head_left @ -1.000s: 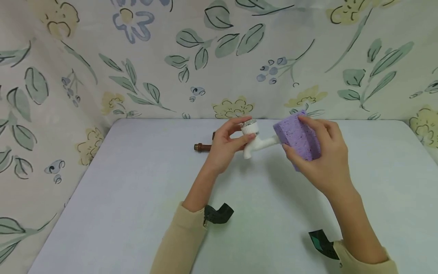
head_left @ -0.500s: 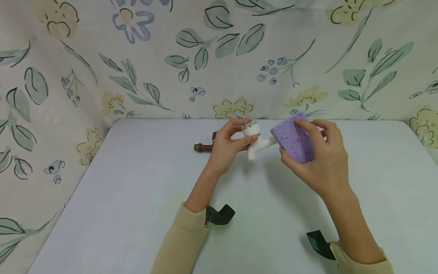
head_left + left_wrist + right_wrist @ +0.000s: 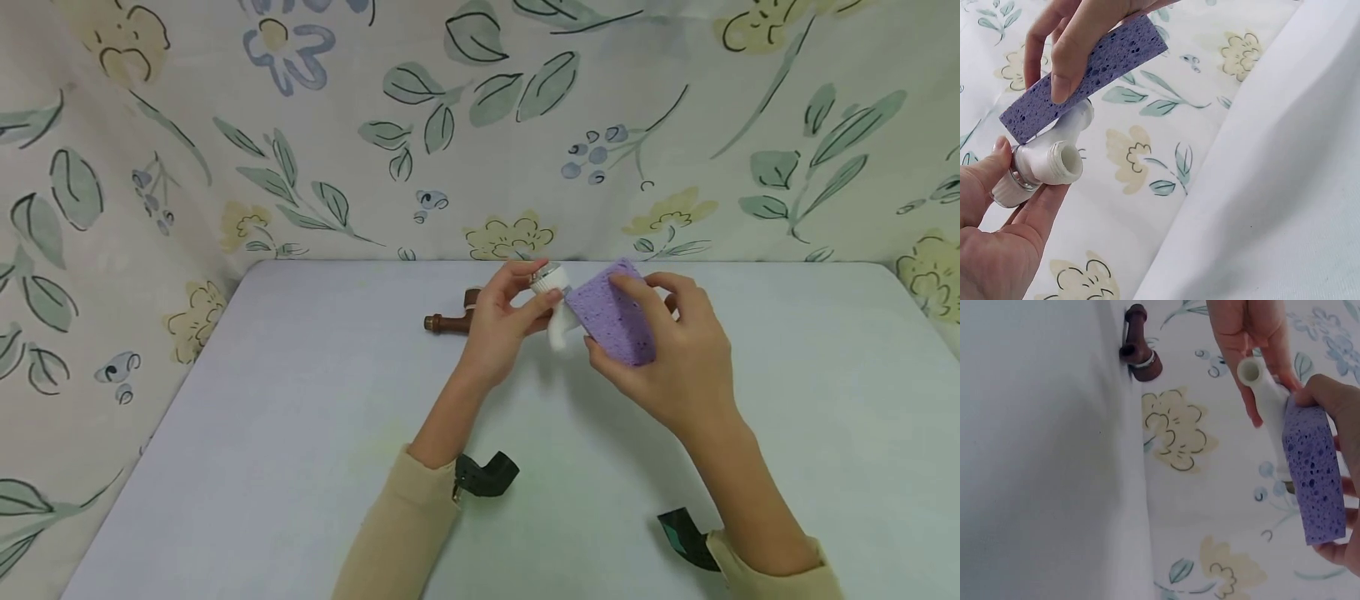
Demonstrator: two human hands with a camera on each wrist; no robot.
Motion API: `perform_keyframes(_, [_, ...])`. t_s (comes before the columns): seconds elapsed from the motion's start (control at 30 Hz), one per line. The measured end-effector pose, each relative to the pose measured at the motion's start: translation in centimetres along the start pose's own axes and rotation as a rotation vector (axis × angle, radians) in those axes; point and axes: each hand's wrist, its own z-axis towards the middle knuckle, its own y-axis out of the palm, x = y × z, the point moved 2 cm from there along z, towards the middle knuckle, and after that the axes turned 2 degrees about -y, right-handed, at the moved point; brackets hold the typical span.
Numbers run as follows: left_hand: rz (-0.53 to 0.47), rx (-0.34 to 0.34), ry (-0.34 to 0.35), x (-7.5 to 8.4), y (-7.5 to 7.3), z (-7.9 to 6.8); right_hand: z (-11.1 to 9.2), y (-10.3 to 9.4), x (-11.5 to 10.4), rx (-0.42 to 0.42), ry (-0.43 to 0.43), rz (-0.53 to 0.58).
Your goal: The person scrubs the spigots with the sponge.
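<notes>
Works before a floral cloth (image 3: 480, 150), draped behind and along the left of a white table (image 3: 300, 433). Reaches in from the near edge in beige sleeves (image 3: 397, 533), toward the far part of the table. Grips, with the right hand (image 3: 678, 367), a purple sponge (image 3: 615, 317), thumb below and fingers above in the head view. Pinches, with the left hand (image 3: 495, 333), a white tap (image 3: 558, 329) between thumb and fingers. Holds the tap clear of the table, between both hands, with the sponge tilted against its pipe (image 3: 1270, 406) and covering much of it from above. Has a brown tap (image 3: 448, 323) lying near the far edge, partly hidden behind the left hand. Wears black wrist pieces (image 3: 487, 473) at the cuffs. Shows, smallest, a ribbed knob (image 3: 550, 281) on the white tap, at the left fingertips.

Seems, by judgement, to be at a wiping stroke along the pipe. Probably calls next for firm support at the knob end, light sponge pressure, and a turn to expose the covered side.

Counts, large to small: one cloth, one table, two sleeves, two hands, one sponge, two taps, two wrist pieces, one knob.
</notes>
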Motion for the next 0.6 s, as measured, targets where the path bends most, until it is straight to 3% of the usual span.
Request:
perform_keyframes(0.23, [-0.06,0.015,-0.003,0.3,-0.2,0.0,0.0,0.0,0.1,0.003,-0.004,-0.02])
perform_keyframes(0.4, [-0.159,0.027,0.006,0.5,-0.1,0.0,-0.2,0.3,-0.2,-0.003,0.015,0.013])
perform_keyframes(0.6, [-0.233,0.018,0.006,0.4,-0.1,0.0,-0.3,1.0,-1.1,-0.042,-0.06,0.071])
